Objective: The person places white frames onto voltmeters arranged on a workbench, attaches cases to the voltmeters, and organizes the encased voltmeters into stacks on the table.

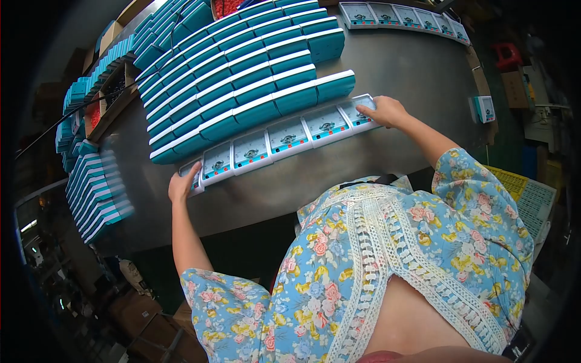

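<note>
A row of several white-and-teal meters (pixel 287 137) lies face up along the near side of the metal table, end against end. Each has a clear window, with red and black terminals along its lower edge. My left hand (pixel 183 183) grips the left end of this row, thumb on top of the last meter. At the opposite end, my right hand (pixel 387 113) clasps the outermost meter, its thumb over the front edge. Just behind the row stand long ranks of similar teal meters (pixel 236 94) on edge, packed tightly side by side.
Another row of face-up meters (pixel 404 17) sits at the table's far right. A single meter (pixel 483 109) stands near the right edge. More stacked meters (pixel 94 193) and a box with dark and red parts (pixel 112 97) are on the left. Bare metal table (pixel 417 66) shows on the right.
</note>
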The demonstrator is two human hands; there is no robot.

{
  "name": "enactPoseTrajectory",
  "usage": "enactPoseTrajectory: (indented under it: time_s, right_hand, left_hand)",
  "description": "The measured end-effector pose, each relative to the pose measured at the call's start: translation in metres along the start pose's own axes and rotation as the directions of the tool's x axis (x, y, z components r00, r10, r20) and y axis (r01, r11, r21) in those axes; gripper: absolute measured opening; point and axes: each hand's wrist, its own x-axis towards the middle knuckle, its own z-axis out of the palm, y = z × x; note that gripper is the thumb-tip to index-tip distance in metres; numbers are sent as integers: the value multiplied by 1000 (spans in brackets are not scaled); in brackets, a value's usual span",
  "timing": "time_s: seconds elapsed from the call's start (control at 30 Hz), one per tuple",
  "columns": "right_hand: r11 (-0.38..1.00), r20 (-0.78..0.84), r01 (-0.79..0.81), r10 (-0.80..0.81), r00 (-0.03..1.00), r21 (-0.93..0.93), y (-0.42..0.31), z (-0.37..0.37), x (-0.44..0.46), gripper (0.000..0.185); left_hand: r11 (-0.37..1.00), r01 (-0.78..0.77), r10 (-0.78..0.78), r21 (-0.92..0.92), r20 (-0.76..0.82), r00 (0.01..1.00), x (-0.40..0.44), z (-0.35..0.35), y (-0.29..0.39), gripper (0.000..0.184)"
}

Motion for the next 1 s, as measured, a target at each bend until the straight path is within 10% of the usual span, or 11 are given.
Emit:
enactPoseTrajectory:
  time_s: [0.13, 0.23, 0.47, 0.63, 0.77, 1.0]
  right_hand:
    - [976, 30, -60, 55, 998, 208, -16, -33, 39, 84]
    - [772, -23, 83, -87, 996, 630, 7, -32, 37, 85]
    - [696, -102, 299, -310, 945, 653, 145, -56, 19, 77]
    - [874, -482, 45, 223, 847, 483, 401, -122, 42, 99]
    - [856, -520, -411, 518, 679, 315, 535, -125, 51, 136]
    - [834, -415, -457, 551, 724, 310, 549, -109, 67, 126]
  left_hand:
    - [835, 139, -189, -533, -39, 981, 48, -36, -5, 99]
    - [600, -91, -137, -795, -214, 967, 57, -8, -11, 95]
    - [692, -182, -402, -699, -581, 708, -48, 64, 55, 89]
    - [672, -215, -360, -709, -566, 741, -141, 112, 127, 69]
    - [706, -262, -174, -658, -520, 836, -208, 173, 211, 58]
    - [479, -364, 387, -799, -180, 904, -299, 239, 391, 49]
